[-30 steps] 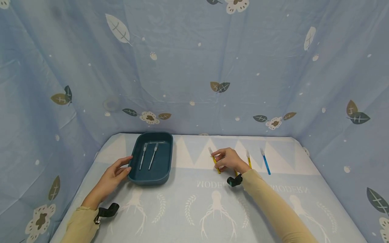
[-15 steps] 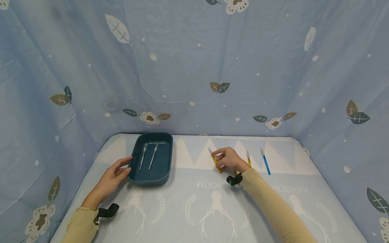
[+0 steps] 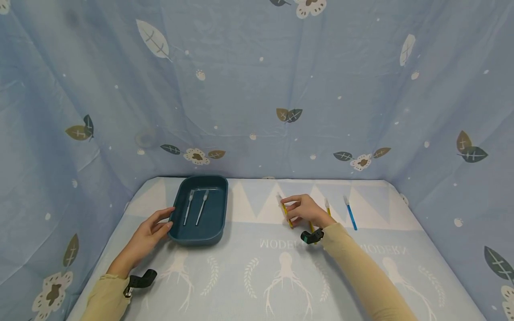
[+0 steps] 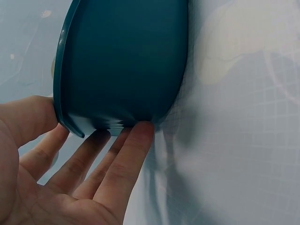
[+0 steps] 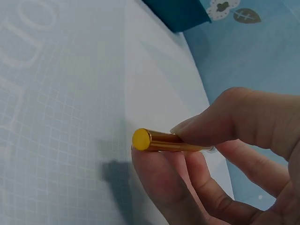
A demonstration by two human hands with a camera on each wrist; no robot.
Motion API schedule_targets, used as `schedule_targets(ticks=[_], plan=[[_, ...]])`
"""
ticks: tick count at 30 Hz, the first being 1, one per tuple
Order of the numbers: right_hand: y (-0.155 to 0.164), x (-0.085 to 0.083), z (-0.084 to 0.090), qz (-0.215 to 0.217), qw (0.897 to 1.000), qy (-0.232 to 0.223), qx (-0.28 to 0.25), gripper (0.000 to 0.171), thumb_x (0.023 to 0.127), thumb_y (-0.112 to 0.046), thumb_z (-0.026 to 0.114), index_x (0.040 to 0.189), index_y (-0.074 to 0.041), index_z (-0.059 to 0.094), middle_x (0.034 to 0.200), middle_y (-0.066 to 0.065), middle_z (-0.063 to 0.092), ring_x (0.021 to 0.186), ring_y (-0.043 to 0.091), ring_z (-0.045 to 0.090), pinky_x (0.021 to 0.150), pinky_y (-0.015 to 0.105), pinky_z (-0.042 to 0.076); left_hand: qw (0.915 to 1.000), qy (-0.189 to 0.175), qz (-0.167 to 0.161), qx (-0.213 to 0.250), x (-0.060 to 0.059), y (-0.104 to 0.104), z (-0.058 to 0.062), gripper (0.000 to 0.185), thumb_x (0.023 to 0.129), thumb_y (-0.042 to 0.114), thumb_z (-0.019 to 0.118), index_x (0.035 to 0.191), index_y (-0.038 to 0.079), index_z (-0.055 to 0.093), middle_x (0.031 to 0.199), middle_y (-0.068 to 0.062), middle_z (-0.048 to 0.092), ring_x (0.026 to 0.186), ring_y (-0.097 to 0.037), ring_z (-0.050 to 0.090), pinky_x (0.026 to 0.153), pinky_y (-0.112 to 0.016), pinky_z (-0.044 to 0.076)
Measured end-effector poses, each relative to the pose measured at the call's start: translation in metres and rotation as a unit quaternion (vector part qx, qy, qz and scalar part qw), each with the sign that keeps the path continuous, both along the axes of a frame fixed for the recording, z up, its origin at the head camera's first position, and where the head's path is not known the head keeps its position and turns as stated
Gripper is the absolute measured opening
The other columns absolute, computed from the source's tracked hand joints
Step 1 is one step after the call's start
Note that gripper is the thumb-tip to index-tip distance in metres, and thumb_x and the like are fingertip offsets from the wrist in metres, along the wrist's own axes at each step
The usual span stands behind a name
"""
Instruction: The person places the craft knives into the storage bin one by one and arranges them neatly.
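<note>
Pale blue printed cloth covers the counter (image 3: pixel 281 276); matching leaf-patterned fabric walls (image 3: pixel 257 89) enclose it. Left hand (image 3: pixel 149 232) spread against the dark teal plastic tray (image 3: pixel 199 236) at 9 o'clock; right hand (image 3: pixel 306 209) pinching a yellow-handled swab (image 3: pixel 286 213).

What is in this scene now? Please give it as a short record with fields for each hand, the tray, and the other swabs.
left hand: left hand open, fingers straight against the outer wall of the teal tray
right hand: right hand pinches a yellow swab between thumb and fingers
tray contents: two clear swabs lying side by side
other swabs: another yellow swab and a blue swab lying on the tablecloth to the right of the right hand
</note>
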State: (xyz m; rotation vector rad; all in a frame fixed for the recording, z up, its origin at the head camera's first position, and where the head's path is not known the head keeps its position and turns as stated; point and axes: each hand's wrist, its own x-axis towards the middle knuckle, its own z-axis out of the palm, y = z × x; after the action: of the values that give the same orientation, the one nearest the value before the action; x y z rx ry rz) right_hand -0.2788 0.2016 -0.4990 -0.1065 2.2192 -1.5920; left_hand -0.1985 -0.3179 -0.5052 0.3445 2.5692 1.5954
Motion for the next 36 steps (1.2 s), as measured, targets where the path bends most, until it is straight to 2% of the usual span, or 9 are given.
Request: schedule_targets(ticks=[8,17,23,30,36], plan=[[0.001,0.004,0.009,0.031,0.999,0.015,-0.029,0.063,0.091,0.006,0.076,0.152,0.003,0.061,0.114,0.023,0.067,0.085,0.028,0.077,0.076,0.044,0.067,1.0000,-0.005,0.001,0.000,-0.002,0.000,0.000,0.062,0.118,0.027,0.057,0.170,0.006,0.035,0.168,-0.031,0.037,0.147,-0.053,0.047,0.093,-0.021,0.056],[-0.008,0.014,0.026,0.053,0.996,0.029,-0.065,0.064,0.095,0.000,0.078,0.156,-0.001,0.059,0.125,0.026,0.065,0.091,0.030,0.075,0.084,0.053,0.066,1.0000,-0.003,-0.006,-0.003,-0.004,-0.002,0.001,0.061,0.118,0.026,0.056,0.170,0.005,0.034,0.169,-0.031,0.035,0.147,-0.054,0.046,0.094,-0.019,0.054],[-0.022,0.020,0.041,0.043,0.994,0.038,-0.090,0.064,0.093,0.002,0.082,0.153,-0.009,0.065,0.125,0.023,0.065,0.093,0.030,0.075,0.085,0.054,0.065,0.9999,-0.007,-0.008,-0.001,-0.003,-0.002,0.002,0.062,0.118,0.027,0.056,0.171,0.005,0.032,0.169,-0.032,0.034,0.148,-0.055,0.045,0.094,-0.022,0.056],[-0.043,0.026,0.058,0.021,0.990,0.046,-0.131,0.065,0.092,0.005,0.081,0.153,-0.009,0.065,0.125,0.022,0.063,0.098,0.035,0.075,0.094,0.069,0.058,0.9999,-0.009,-0.006,0.001,-0.002,-0.001,0.002,0.062,0.118,0.025,0.055,0.171,0.005,0.032,0.169,-0.031,0.034,0.147,-0.054,0.045,0.093,-0.023,0.057],[-0.061,0.026,0.066,0.010,0.984,0.062,-0.164,0.068,0.091,0.006,0.082,0.155,-0.007,0.062,0.127,0.023,0.063,0.097,0.032,0.076,0.094,0.070,0.058,0.9999,-0.010,-0.010,0.007,-0.001,-0.001,0.002,0.062,0.118,0.023,0.056,0.172,0.005,0.031,0.169,-0.032,0.034,0.147,-0.055,0.046,0.092,-0.022,0.057]])
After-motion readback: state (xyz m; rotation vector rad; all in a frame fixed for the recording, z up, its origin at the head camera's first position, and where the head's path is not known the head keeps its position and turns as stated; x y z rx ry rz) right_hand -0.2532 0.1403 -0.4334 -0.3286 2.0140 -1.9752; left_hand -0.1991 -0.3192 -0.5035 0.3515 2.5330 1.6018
